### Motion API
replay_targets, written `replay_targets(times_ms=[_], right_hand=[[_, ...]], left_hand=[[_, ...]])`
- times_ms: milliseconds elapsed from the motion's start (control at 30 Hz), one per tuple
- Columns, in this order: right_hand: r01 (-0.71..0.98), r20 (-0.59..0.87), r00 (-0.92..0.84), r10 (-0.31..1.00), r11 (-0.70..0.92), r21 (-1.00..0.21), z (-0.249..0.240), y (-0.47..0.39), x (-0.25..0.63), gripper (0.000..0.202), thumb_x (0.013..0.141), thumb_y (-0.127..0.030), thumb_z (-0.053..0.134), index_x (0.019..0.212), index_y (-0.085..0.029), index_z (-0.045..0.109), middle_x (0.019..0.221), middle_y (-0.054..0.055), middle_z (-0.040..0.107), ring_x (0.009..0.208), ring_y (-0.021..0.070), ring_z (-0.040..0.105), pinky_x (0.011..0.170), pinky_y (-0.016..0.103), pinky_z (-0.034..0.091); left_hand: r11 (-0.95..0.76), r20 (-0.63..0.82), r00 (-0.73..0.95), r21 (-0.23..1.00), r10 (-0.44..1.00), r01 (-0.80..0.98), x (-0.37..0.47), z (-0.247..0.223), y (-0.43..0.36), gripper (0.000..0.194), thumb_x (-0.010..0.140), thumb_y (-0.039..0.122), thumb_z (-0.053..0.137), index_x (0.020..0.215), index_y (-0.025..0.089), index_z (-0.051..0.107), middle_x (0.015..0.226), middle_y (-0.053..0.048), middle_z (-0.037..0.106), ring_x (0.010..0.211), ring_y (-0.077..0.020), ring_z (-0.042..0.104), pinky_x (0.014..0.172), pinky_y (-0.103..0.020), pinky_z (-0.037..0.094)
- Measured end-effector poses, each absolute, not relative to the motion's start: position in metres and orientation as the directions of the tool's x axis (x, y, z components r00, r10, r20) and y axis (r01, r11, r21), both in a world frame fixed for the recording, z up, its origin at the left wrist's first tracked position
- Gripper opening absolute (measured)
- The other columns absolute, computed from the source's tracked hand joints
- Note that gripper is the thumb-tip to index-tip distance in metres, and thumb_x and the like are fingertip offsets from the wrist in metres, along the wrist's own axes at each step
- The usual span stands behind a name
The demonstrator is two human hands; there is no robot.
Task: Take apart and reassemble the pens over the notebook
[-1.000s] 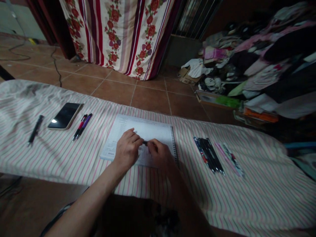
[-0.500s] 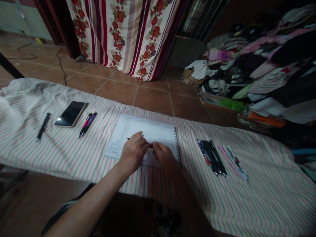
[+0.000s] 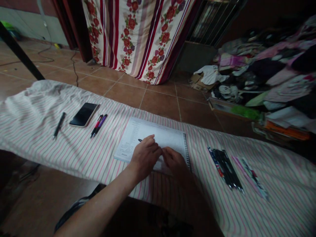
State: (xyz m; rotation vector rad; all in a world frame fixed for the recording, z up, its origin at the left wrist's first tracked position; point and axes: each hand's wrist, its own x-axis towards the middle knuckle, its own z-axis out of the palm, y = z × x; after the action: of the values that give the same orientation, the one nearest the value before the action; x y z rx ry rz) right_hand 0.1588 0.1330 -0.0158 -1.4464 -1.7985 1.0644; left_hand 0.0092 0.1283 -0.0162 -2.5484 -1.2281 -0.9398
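Over a spiral notebook [image 3: 170, 131], both hands meet at a dark pen [image 3: 140, 140]. One end of the pen sticks out to the left of my left hand [image 3: 146, 156], whose fingers are closed around it. My right hand [image 3: 174, 159] has its fingertips pinched together against the left fingers, at the pen's other end. That end and most of the barrel are hidden by the fingers. The notebook lies flat with its wire binding on the right and printed text on its left side.
Left of the notebook lie a red pen [image 3: 96, 126], a purple pen [image 3: 100, 125], a smartphone [image 3: 84, 114] and a black pen [image 3: 59, 125]. Several black pens [image 3: 227, 169] lie to the right, beside pink and patterned ones [image 3: 249, 177]. A striped cloth [image 3: 81, 154] covers the table.
My hands have come together, covering the dark pen part that showed between them. The whole view has shifted, with things appearing farther right and slightly lower.
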Motion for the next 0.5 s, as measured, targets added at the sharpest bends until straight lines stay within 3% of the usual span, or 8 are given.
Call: replay_targets(times_ms=[200,333,433,500], right_hand=[[0.491,-0.025,-0.237,0.971,0.097,-0.866,-0.010,0.132,0.158,0.036,0.082,-0.050,0.044,0.064,-0.020,0.049,0.056,-0.003,0.045,0.052,0.0120,0.039,0.048,0.024,0.032],[0.480,0.034,-0.188,0.982,0.122,-0.869,-0.010,0.134,0.157,0.037,0.082,-0.051,0.043,0.068,-0.019,0.053,0.058,-0.001,0.049,0.052,0.0127,0.042,0.049,0.024,0.035],[0.516,0.108,-0.114,0.988,0.151,-0.843,-0.012,0.137,0.159,0.035,0.083,-0.048,0.044,0.074,-0.017,0.056,0.063,0.001,0.055,0.058,0.0141,0.049,0.054,0.024,0.039],[0.562,0.149,-0.092,0.985,0.175,-0.809,-0.012,0.138,0.160,0.033,0.084,-0.046,0.044,0.075,-0.017,0.056,0.064,0.002,0.057,0.060,0.0148,0.052,0.056,0.024,0.041]], left_hand=[[-0.624,0.627,0.439,0.096,0.643,0.776,0.009,-0.014,0.128,0.020,0.088,0.016,0.050,0.072,0.018,0.062,0.067,0.001,0.058,0.076,-0.0147,0.053,0.107,-0.037,0.035],[-0.585,0.681,0.365,0.114,0.634,0.803,0.014,-0.013,0.125,0.014,0.087,0.015,0.050,0.092,0.015,0.064,0.085,-0.003,0.064,0.088,-0.0180,0.055,0.105,-0.040,0.037],[-0.551,0.734,0.213,0.253,0.645,0.795,0.019,-0.012,0.118,0.026,0.088,0.015,0.048,0.112,0.016,0.058,0.107,-0.009,0.062,0.104,-0.0225,0.052,0.096,-0.042,0.043],[-0.461,0.691,-0.014,0.497,0.723,0.735,0.019,-0.012,0.114,0.020,0.088,0.019,0.049,0.105,0.018,0.060,0.100,-0.009,0.063,0.097,-0.0224,0.055,0.084,-0.039,0.048]])
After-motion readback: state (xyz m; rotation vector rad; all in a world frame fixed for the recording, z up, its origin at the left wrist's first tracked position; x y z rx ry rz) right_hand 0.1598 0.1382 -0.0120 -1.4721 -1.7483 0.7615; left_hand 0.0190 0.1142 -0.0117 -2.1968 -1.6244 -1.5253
